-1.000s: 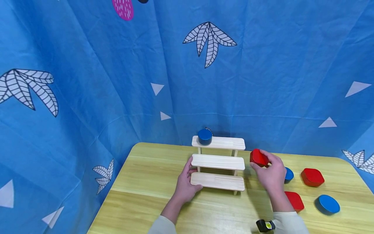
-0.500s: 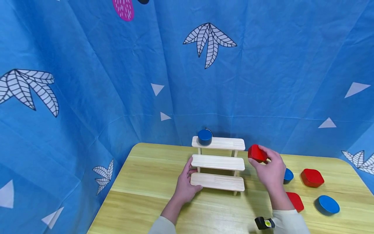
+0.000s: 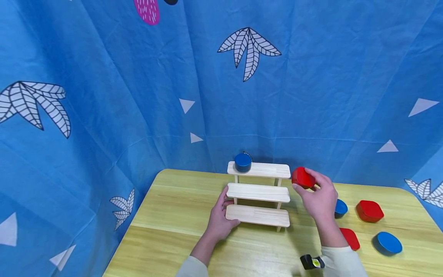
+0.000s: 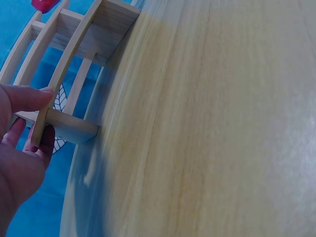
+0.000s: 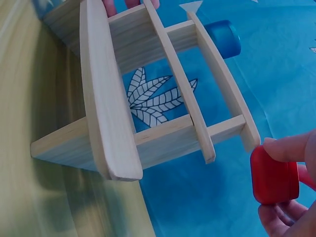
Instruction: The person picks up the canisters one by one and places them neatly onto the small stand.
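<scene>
A three-tier wooden step shelf [image 3: 257, 192] stands on the table. My left hand [image 3: 219, 221] grips its left end at the lowest tier; in the left wrist view the thumb lies over the board [image 4: 71, 54] and fingers curl beneath it. Between the thumb and fingers of my right hand [image 3: 322, 198], a red rounded-square block [image 3: 302, 177] is held in the air, just right of the top tier. The right wrist view shows this red block [image 5: 269, 177] close to the end of the top board. On the top tier, at the left, sits a blue round block [image 3: 243, 163].
Right of my right arm lie two red blocks, one farther back [image 3: 370, 211] and one partly behind the forearm [image 3: 350, 238]. Two blue round blocks are there too, one partly hidden by the hand [image 3: 340, 208], one nearer [image 3: 387, 243]. A blue patterned curtain [image 3: 221, 96] hangs behind.
My right hand has lifted the red block and moved it slightly left, nearer the top tier. The left hand and the shelf have stayed in place.
</scene>
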`<state>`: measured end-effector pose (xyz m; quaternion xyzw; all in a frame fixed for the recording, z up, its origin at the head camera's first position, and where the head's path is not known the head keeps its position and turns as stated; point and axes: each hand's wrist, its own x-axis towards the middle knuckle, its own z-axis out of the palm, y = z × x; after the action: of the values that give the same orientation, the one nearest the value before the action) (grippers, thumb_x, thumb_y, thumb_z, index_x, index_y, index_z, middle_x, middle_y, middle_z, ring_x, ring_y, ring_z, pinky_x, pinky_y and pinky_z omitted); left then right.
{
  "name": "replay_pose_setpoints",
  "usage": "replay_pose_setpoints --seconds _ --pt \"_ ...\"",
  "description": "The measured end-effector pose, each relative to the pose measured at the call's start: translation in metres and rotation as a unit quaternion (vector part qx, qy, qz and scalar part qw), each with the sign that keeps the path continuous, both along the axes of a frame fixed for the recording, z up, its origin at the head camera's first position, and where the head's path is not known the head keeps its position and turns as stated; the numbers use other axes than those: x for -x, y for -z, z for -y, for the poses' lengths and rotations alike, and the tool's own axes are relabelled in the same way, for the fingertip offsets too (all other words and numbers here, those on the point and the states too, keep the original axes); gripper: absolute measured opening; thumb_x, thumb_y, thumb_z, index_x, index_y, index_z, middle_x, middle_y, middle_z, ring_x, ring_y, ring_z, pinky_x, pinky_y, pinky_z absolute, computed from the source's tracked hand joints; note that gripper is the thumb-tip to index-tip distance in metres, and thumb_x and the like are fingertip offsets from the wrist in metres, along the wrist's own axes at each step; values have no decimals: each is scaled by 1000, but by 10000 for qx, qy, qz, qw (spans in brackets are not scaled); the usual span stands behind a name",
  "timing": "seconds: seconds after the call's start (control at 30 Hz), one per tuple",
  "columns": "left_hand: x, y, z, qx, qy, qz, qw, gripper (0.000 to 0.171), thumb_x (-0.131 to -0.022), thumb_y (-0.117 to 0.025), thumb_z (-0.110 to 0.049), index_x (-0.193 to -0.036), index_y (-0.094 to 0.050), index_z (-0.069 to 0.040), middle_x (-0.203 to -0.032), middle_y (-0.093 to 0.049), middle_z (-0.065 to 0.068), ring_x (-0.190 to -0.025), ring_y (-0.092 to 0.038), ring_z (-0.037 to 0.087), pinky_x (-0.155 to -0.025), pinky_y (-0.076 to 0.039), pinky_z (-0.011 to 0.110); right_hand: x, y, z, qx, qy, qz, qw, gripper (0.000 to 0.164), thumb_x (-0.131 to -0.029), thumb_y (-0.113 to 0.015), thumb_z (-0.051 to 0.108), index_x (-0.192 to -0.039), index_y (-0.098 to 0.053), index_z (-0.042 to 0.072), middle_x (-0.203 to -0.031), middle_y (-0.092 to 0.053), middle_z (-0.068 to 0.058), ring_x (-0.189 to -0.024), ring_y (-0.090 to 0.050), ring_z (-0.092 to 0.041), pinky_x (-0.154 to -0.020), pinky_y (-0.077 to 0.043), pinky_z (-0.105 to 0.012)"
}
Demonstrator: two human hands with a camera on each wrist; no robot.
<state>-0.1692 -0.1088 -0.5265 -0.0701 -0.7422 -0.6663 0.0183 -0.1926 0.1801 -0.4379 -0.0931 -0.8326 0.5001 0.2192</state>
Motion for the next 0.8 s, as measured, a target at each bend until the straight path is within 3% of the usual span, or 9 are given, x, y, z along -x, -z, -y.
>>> replay_pose_setpoints --seconds 0.8 --pt "0 0 0 47 -4 -67 10000 122 -63 -71 30 -160 -24 -27 -137 -47 6 -124 -50 29 -89 -53 29 6 -13 12 -81 -246 -363 9990 63 -77 -87 9 -136 -63 8 -136 -54 -15 -123 -48 -33 -90 -52 -57"
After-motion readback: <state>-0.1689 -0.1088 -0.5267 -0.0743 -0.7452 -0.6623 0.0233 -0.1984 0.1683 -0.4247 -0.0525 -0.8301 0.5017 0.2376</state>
